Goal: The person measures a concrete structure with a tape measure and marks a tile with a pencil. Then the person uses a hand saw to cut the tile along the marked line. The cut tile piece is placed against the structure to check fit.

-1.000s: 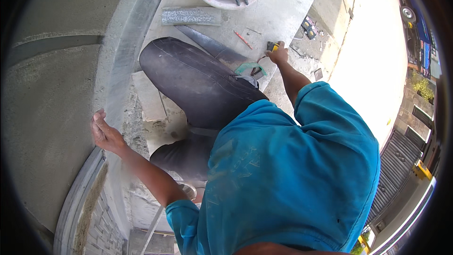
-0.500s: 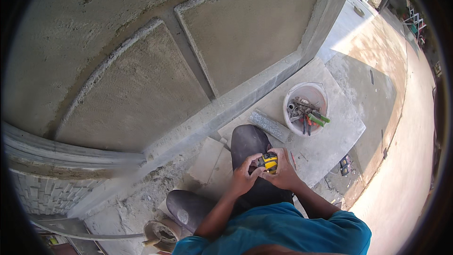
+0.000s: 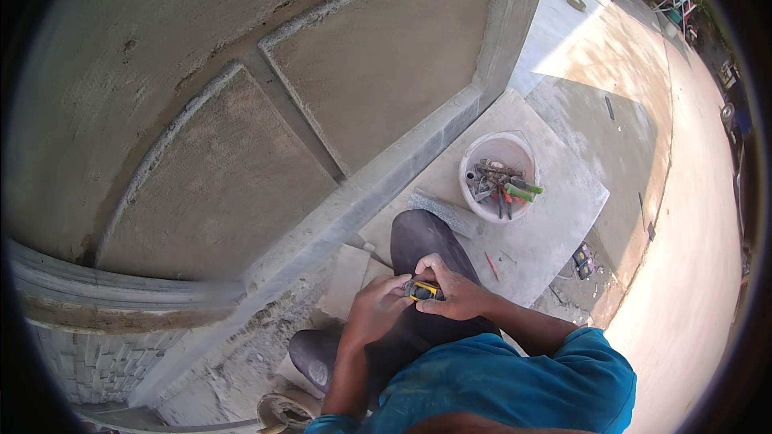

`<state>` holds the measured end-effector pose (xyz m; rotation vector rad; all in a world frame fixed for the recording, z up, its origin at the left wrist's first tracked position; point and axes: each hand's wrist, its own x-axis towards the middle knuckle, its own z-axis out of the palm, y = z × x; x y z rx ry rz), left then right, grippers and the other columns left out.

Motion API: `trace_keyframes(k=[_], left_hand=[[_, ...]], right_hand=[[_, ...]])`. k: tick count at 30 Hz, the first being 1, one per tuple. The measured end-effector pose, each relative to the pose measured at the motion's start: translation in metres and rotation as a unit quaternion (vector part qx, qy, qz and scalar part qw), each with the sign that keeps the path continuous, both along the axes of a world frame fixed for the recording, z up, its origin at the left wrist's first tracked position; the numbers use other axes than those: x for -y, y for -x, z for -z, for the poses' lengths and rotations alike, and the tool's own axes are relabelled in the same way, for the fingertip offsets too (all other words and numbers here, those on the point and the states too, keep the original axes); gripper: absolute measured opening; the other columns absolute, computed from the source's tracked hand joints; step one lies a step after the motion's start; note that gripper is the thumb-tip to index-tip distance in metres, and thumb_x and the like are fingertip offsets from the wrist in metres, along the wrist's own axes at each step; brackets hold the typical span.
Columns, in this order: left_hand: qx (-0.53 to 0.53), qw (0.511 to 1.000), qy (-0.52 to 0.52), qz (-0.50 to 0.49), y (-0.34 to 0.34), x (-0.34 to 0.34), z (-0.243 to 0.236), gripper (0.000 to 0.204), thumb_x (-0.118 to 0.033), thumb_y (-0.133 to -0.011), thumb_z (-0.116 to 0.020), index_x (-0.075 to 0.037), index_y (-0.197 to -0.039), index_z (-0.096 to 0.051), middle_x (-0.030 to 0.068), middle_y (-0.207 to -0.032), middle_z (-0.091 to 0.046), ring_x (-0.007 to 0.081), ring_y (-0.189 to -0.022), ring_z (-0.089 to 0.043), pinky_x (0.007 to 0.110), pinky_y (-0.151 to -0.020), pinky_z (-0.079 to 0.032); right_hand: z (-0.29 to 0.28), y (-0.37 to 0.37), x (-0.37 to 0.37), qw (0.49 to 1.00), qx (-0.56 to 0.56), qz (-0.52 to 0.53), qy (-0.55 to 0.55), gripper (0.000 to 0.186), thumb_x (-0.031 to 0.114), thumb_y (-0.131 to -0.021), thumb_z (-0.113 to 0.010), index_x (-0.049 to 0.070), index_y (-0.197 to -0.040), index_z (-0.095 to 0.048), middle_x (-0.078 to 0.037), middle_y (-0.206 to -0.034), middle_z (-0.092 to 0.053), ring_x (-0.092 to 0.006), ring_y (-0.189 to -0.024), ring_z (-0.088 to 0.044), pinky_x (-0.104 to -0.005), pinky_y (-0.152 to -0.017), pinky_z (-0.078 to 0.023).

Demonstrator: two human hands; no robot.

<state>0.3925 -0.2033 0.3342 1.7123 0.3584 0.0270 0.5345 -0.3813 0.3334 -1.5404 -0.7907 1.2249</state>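
Note:
A compact yellow-and-black tape measure point(image 3: 424, 291) is held over my dark-trousered knees. My right hand point(image 3: 457, 292) is closed around its right end, with thumb and fingers on opposite sides. At its left end, my left hand point(image 3: 376, 304) is closed too, thumb and fingertips pinching the case or something at its edge; the exact contact is too small to make out. Beyond my knee lies a grey speckled stone strip point(image 3: 442, 210). A red pencil-like stick point(image 3: 491, 266) rests on the pale slab point(image 3: 555, 225) to the right of my hands.
A white bucket point(image 3: 534, 162) on the slab holds several tools, some with green and red handles. A plastered wall with raised panels point(image 3: 386, 56) rises at the left and ahead. Near my left arm stands a round container point(image 3: 277, 410). Small items point(image 3: 585, 260) lie past the slab's right edge.
The view has shifted, so the surroundings sit further left. The tape measure has been turned and lowered slightly between my hands. My left hand has drawn back toward its left end.

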Motion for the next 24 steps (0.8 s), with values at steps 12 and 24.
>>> trace_keyframes(k=[12,24], left_hand=[[0.072,0.986,0.114,-0.094,-0.017,-0.051,-0.073,0.053,-0.001,-0.08,-0.07,0.002,-0.133,-0.063,0.0005,-0.094,-0.053,0.0106,-0.083,-0.053,0.026,-0.076,-0.045],[0.296,0.273,-0.896,-0.187,-0.086,-0.236,-0.318,0.043,-0.031,-0.093,-0.07,-0.013,-0.131,-0.061,0.0073,-0.127,-0.063,0.0283,-0.125,-0.058,0.05,-0.11,-0.046]], right_hand=[[-0.047,-0.03,-0.014,0.916,0.397,-0.003,-0.051,0.044,0.029,-0.095,-0.067,0.011,-0.132,-0.052,-0.015,-0.118,-0.06,-0.0369,-0.112,-0.06,-0.0462,-0.094,-0.049],[-0.189,-0.246,0.048,0.578,0.663,0.43,0.203,0.028,0.036,-0.102,-0.051,0.021,-0.109,-0.073,-0.006,-0.105,-0.072,-0.029,-0.102,-0.068,-0.047,-0.083,-0.053]])
